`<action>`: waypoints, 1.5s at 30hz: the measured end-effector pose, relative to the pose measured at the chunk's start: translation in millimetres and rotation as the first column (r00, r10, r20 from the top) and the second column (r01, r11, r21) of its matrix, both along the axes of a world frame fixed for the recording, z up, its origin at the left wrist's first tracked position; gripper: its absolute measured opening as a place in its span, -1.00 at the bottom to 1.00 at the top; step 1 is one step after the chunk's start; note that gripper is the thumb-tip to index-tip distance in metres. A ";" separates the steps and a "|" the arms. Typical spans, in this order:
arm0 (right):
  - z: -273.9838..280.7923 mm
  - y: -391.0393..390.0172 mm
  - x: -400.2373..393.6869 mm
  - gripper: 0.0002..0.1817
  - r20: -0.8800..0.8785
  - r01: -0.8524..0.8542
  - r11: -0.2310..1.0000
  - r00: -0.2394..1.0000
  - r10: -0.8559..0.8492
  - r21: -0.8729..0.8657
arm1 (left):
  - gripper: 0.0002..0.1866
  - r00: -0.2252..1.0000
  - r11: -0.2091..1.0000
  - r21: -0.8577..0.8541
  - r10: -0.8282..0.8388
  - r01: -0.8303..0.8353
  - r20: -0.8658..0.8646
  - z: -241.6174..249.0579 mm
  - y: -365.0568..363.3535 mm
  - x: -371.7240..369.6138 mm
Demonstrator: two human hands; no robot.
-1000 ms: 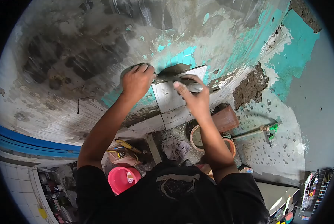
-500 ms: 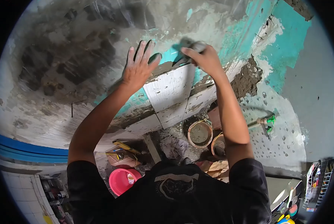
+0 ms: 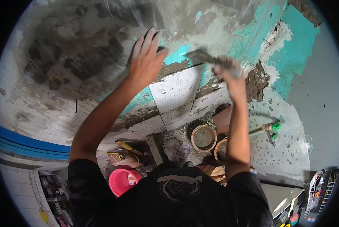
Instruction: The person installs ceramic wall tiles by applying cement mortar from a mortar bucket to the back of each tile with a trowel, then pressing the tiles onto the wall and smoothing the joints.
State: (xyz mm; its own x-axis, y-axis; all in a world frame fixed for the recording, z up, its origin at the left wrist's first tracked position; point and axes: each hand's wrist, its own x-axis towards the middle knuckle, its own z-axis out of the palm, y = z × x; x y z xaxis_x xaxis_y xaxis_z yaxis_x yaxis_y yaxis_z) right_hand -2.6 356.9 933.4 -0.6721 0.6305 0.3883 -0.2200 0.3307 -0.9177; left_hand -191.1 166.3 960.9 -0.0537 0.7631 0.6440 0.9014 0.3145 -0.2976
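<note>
My right hand (image 3: 232,75), blurred by motion, grips a trowel (image 3: 201,56) by its handle. The blade points left, just above the top edge of a white tile (image 3: 177,87) on the wall. Grey mortar (image 3: 176,68) shows along that top edge, with turquoise paint above it. On the left, my left hand (image 3: 147,60) is at the wall with its fingers stretched upward, near the tile's upper left corner. Nothing shows in it, though its palm is hidden.
Below the tiles stand a bucket of mortar (image 3: 193,143) and a second bucket (image 3: 216,149). A crumpled cloth (image 3: 177,149), a yellow spirit level (image 3: 128,147) and a pink basin (image 3: 115,183) lie nearer me. A green-handled tap (image 3: 275,126) juts from the right wall.
My right hand has swung to the right, away from the tile's top edge, and the trowel blade now shows pointing left. My left hand has shifted slightly up, its fingers closer together.
</note>
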 end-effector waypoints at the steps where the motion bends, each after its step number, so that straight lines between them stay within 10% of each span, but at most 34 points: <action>1: -24.0 -12.5 8.8 -0.58 -0.017 0.005 1.000 1.000 -0.004 0.024 | -0.62 0.998 0.999 0.052 -0.011 0.008 0.057 -6.4 -11.7 -0.6; 14: -120.2 -78.7 -27.3 -0.64 0.008 -0.301 0.732 0.927 0.375 0.612 | -0.72 0.890 0.934 0.226 0.162 -0.277 0.426 -163.8 -128.3 21.0; 28: -141.5 29.1 9.0 -0.58 -0.011 -0.158 0.832 0.981 0.193 0.532 | -0.77 0.643 0.789 -0.060 0.539 -0.611 0.544 -234.5 -235.7 51.2; 32: -150.1 24.8 15.5 -0.44 -0.032 -0.152 0.976 0.987 0.158 0.154 | -0.77 0.614 0.772 -0.058 0.546 -0.633 0.570 -254.1 -231.8 52.1; 35: -148.2 -2.8 9.2 -0.38 -0.511 -0.525 0.746 0.809 0.290 -0.409 | -0.77 0.584 0.767 -0.074 0.544 -0.638 0.602 -266.5 -221.5 56.7; 45: -171.6 -42.5 55.4 -0.43 -0.675 -0.601 0.401 0.736 -0.060 -0.691 | -0.72 0.513 0.790 -0.196 0.543 -0.582 0.665 -333.9 -242.4 59.0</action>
